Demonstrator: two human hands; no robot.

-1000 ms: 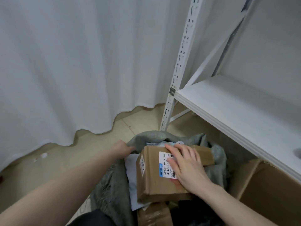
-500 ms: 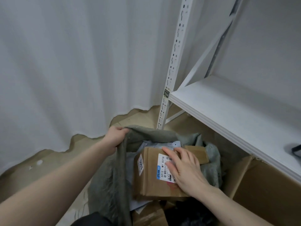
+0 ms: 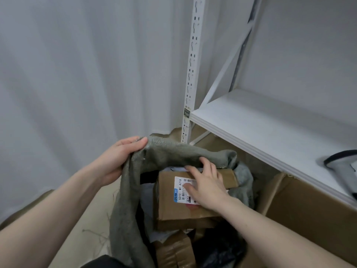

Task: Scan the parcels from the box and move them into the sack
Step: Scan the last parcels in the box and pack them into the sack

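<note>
White curtain and shelving behind, the left hand [image 3: 117,159] grips the grey sack's rim [image 3: 173,153] open while the flat-fingered right hand [image 3: 204,182] presses the labelled cardboard parcel [image 3: 173,207] inside; releasing it likely follows.

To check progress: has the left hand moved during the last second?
Yes. The left hand, gripping the sack rim, has risen toward the shelf upright's foot.

Stockroom — slotted shelving [image 3: 260,128], parcel carton [image 3: 309,215]
</note>
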